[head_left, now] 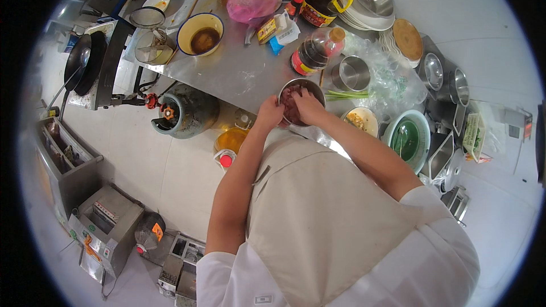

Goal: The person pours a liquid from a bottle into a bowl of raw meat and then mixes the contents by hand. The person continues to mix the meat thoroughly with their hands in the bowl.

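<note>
A round metal bowl at the near edge of the steel table holds pieces of raw pinkish-red meat. My left hand grips the bowl's left side. Inside the bowl, my right hand has its fingers down in the meat; the fingertips are partly hidden, so its grip is unclear. Just behind the bowl stands a plastic bottle of dark sauce. Green stalks lie to the right, near an empty metal pot and a small bowl of chopped food.
An enamel bowl of brown liquid and a pink plastic bag sit farther back on the steel table. A gas cylinder and an oil jug stand below its edge. A basin with green contents is at right.
</note>
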Action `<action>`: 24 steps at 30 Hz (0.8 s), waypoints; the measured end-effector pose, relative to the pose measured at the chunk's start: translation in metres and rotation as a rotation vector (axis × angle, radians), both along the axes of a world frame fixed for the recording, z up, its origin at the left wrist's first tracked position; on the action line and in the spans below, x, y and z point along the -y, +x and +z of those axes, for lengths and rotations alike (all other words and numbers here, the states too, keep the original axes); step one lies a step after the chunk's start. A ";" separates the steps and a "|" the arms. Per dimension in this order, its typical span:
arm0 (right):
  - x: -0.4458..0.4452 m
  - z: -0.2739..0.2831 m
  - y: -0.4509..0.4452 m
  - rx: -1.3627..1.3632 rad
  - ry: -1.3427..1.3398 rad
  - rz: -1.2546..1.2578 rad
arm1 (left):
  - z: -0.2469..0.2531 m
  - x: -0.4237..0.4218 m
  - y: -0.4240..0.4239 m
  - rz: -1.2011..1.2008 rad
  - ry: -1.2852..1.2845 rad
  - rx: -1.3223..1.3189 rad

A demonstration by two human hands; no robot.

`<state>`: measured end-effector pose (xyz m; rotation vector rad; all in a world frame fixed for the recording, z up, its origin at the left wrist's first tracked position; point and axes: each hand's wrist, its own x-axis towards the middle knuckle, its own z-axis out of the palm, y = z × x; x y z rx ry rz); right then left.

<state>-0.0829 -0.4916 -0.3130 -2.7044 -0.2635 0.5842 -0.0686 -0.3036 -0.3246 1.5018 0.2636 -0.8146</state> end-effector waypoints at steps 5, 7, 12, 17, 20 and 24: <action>0.019 0.012 0.021 -0.273 0.603 -0.232 | -0.004 0.002 -0.004 0.026 0.027 0.024; 0.025 0.042 0.023 -0.405 0.883 -0.429 | -0.004 0.002 -0.006 0.035 0.020 0.034; 0.035 0.062 0.027 -0.095 0.207 0.218 | 0.004 0.001 -0.004 0.005 0.085 0.086; -0.003 0.011 0.004 0.148 -0.179 0.496 | 0.002 0.000 0.000 -0.042 0.117 0.096; -0.007 -0.040 0.008 0.126 -0.079 0.355 | 0.025 0.006 0.002 -0.033 0.089 0.031; -0.034 0.013 0.007 0.075 -0.198 0.188 | 0.001 -0.003 -0.001 -0.066 0.118 0.051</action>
